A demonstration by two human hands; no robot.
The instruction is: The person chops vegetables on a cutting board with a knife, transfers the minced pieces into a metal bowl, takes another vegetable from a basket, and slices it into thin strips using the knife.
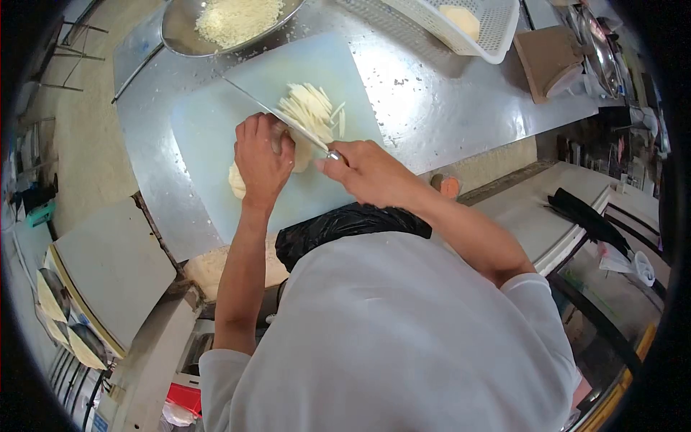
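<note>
My right hand (368, 173) is closed around the handle of a large kitchen knife (277, 114). Its long blade slants up and to the left across a pale cutting board (205, 122). My left hand (262, 155), fingers curled, presses on a pale yellow peeled vegetable (302, 155), perhaps potato, right beside the blade; the hand hides part of it. Another pale piece (236, 183) shows past the left side of that hand. Beyond the blade lies a loose heap of thin cut strips (305, 109).
A metal bowl (175, 32) of finely cut pale bits stands at the board's far left. At the far right are a white perforated basket (497, 36) with a pale piece inside and a brown box-like object (547, 61). Small scraps dot the steel table (425, 108).
</note>
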